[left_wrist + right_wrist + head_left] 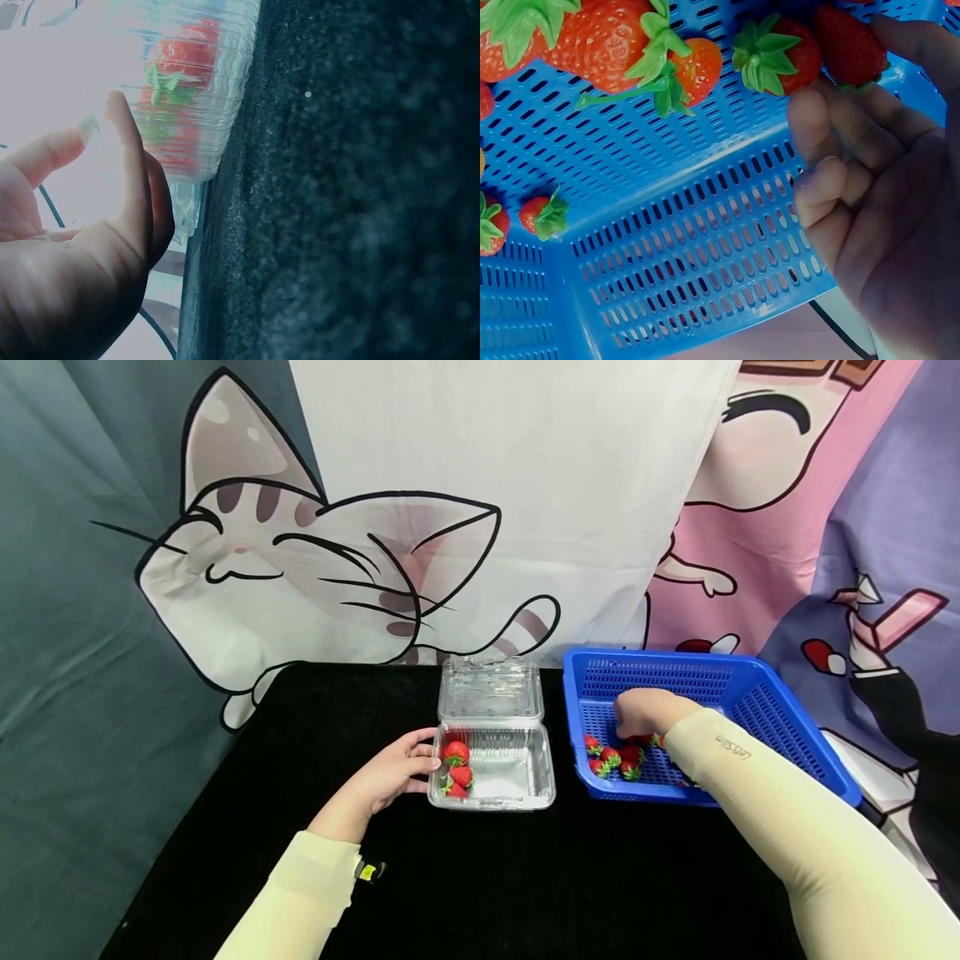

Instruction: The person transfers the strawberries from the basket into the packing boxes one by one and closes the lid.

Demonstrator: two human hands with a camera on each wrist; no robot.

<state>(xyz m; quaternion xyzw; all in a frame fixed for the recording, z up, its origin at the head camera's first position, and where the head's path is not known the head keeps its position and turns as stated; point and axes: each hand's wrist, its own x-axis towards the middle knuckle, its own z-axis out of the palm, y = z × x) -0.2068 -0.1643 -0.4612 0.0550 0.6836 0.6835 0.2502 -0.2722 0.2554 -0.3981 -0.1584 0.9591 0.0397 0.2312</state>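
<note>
A clear plastic clamshell box (pixel 491 802) stands on the black cloth, its lid (pixel 491 689) folded back. Strawberries (pixel 461 775) lie in a row along its left side. My left hand (pixel 397 772) holds that side, thumb over the rim and fingers outside the wall; the left wrist view shows the hand (pixel 97 217) close by the ribbed wall. Inside a blue perforated basket (pixel 795 718), my right hand (pixel 648 712) reaches down among strawberries. In the right wrist view its thumb and curled fingers pinch a dark red strawberry (pixel 847 45), beside another strawberry (pixel 780 56) with green leaves.
More strawberries (pixel 618 758) lie in the basket's left front part, near its low wall. Black cloth (pixel 525 885) covers the table. Behind it hangs a curtain (pixel 487 443) printed with cartoon cats, close to the basket's back rim.
</note>
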